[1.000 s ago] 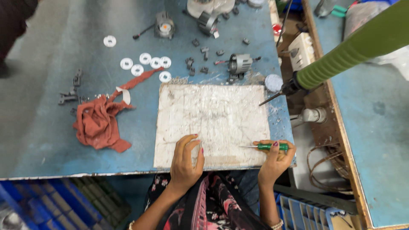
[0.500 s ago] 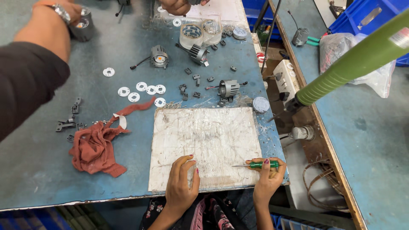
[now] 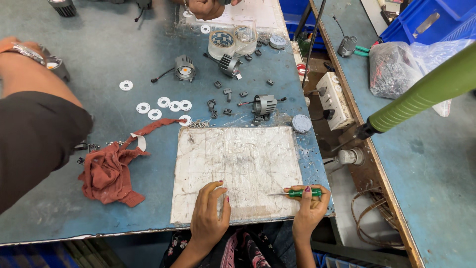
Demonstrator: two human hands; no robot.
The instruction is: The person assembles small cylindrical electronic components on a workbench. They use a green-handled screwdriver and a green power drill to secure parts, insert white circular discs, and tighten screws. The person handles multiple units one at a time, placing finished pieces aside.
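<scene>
At the bottom centre of the frame, the left hand [image 3: 209, 213] rests with fingers loosely curled and holding nothing, on the near edge of a scuffed white board [image 3: 238, 168] lying on the blue tabletop [image 3: 99, 64]. The right hand [image 3: 310, 208], lower right of centre, is closed around a green-handled screwdriver [image 3: 297, 193] whose shaft points left across the board. A red rag [image 3: 109, 171] lies left of the board, with white rings [image 3: 163, 105] above it. A co-worker's dark sleeve [image 3: 34, 144] fills the left edge.
</scene>
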